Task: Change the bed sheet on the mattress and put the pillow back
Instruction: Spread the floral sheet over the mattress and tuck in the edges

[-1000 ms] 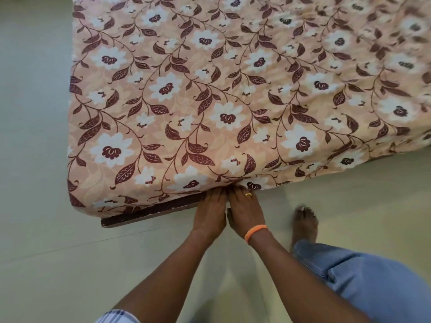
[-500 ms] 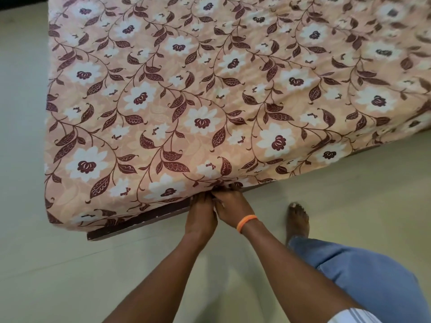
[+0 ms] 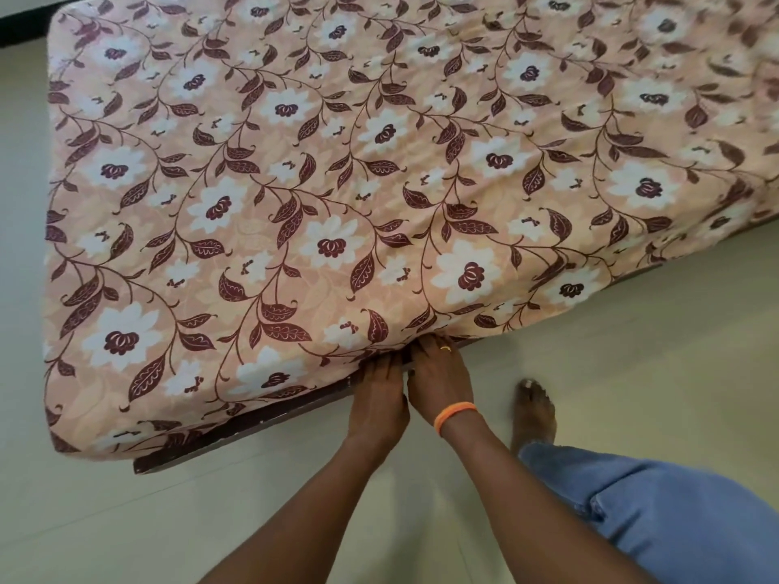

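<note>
Pale shiny floor tiles fill the room around a low bed. On the bed lies a mattress covered by a peach bed sheet with white flowers and dark red leaves. It is spread flat across the top and hangs down over the near side. A dark brown wooden bed frame peeks out under the sheet along the near edge, close to the corner.

Both hands are side by side at the bottom edge of the sheet, almost touching each other. The left hand is flat, with its fingers pushed in under the sheet edge, so the tips are hidden. The right hand is beside it, and its fingers also reach under the sheet edge. The fingers look straight, not curled around the cloth, but the tips cannot be seen. A small gold ring is on one right finger, and an orange band is around the right wrist.

One bare foot stands on the tiles to the right of the hands. A leg in light blue jeans is bent above it.
</note>
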`<action>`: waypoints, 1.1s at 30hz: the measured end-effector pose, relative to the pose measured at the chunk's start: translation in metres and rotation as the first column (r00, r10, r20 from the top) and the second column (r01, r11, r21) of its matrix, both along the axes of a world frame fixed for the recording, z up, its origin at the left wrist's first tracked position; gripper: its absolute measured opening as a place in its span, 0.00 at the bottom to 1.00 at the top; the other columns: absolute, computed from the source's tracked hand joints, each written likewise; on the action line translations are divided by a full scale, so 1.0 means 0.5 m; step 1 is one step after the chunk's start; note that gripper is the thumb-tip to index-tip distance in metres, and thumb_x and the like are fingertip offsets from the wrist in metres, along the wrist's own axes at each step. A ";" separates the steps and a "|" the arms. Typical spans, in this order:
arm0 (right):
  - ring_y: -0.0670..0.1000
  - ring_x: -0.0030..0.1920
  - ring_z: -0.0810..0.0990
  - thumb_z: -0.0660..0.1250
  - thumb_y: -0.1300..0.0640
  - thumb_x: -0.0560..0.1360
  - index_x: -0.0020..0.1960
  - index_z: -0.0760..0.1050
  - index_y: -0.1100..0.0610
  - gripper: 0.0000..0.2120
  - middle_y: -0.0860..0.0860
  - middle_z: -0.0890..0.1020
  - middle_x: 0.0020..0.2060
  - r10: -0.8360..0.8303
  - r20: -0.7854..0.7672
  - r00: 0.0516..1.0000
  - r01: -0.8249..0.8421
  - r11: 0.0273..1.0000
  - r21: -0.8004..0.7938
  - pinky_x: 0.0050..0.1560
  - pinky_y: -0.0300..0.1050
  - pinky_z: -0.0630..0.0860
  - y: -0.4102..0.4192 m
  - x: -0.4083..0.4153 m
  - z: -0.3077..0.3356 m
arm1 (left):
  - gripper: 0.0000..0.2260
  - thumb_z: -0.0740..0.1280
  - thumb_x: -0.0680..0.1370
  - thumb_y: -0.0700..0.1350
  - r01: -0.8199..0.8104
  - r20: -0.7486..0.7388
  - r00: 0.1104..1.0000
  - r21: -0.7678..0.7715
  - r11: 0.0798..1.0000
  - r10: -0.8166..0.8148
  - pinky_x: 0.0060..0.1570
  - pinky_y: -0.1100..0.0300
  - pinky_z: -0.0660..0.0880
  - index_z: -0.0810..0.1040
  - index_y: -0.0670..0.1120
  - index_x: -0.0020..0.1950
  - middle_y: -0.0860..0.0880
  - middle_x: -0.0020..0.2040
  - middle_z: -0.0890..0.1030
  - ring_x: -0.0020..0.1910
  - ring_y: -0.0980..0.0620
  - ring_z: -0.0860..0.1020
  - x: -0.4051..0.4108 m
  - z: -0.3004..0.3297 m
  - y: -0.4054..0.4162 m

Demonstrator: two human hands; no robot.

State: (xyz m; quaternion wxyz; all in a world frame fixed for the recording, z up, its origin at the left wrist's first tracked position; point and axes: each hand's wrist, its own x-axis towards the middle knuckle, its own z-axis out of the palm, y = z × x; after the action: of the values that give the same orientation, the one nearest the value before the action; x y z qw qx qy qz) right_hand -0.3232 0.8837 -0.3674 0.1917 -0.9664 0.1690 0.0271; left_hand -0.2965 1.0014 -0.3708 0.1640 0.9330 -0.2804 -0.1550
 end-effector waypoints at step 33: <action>0.60 0.75 0.57 0.68 0.54 0.74 0.78 0.52 0.61 0.39 0.58 0.53 0.77 0.237 -0.296 0.925 -0.254 0.967 -0.018 0.75 0.51 0.56 -0.257 -0.100 0.046 | 0.32 0.66 0.73 0.38 0.065 -0.059 0.996 0.095 0.993 -0.060 0.70 0.50 0.66 0.61 0.43 0.77 0.44 0.74 0.65 0.72 0.43 0.63 -0.060 0.073 -0.175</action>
State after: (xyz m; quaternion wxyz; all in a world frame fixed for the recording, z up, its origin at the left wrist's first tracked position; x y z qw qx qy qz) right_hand -0.3731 0.7553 -0.3442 0.1326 -0.9704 0.0737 0.1880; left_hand -0.3267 0.9137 -0.3345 0.1216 0.9258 -0.2970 -0.1996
